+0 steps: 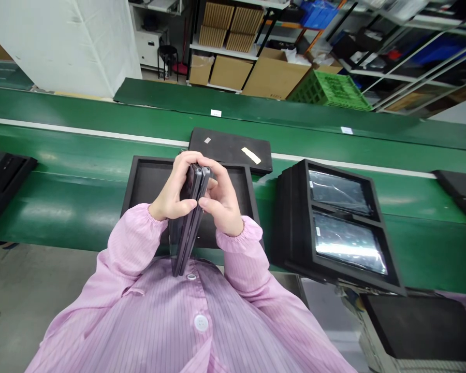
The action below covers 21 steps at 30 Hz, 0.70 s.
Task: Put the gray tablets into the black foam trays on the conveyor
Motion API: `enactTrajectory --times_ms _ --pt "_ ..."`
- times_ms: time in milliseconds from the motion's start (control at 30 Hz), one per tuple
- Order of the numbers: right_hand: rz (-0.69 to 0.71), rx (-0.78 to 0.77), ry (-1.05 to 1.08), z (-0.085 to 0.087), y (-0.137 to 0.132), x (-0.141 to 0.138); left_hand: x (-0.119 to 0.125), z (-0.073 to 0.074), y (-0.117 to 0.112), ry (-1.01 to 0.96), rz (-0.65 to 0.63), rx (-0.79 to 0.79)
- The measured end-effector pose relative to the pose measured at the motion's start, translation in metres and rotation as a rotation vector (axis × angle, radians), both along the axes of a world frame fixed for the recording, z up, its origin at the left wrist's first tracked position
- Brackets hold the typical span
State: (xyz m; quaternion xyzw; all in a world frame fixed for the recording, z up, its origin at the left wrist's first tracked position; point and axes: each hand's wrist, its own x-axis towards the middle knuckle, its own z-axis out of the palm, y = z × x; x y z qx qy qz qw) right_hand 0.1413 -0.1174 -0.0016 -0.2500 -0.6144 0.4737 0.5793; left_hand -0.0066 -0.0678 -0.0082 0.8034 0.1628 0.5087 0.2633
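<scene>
Two slim dark tablets (189, 223) stand edge-on, face to face, between my hands, their lower ends against my shirt. On one side, my left hand (175, 191) wraps the upper part, thumb on the near edges. From the other side my right hand (222, 199) grips the same pair, its thumb close to the left one. Below them lies a shallow black foam tray (147, 178); my hands and the tablets hide part of its inside. Just beyond it is a flat black foam block (231, 147) with a yellow paper strip.
To the right, a stack of black foam trays (293, 217) holds two film-wrapped tablets (349, 241) on top. More black trays lie on the green conveyor belt (81, 191) at far left and far right. Shelves, cartons (275, 75) and a green crate (330, 90) stand behind.
</scene>
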Motion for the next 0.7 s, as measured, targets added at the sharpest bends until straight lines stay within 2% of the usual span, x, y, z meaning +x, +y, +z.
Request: enactTrajectory --times_ms 133,300,500,700 --pt "-0.022 -0.007 -0.003 0.000 -0.002 0.000 0.003 -0.001 -0.002 -0.019 -0.008 -0.046" --pt "-0.042 -0.064 0.032 0.007 -0.008 -0.003 0.010 0.000 -0.006 -0.117 0.044 -0.055" --pt "-0.079 -0.031 0.023 0.010 -0.014 -0.006 0.009 0.004 -0.011 -0.122 0.018 -0.042" --pt "-0.111 0.006 0.047 0.009 -0.015 -0.009 0.007 0.007 -0.013 -0.122 0.063 -0.041"
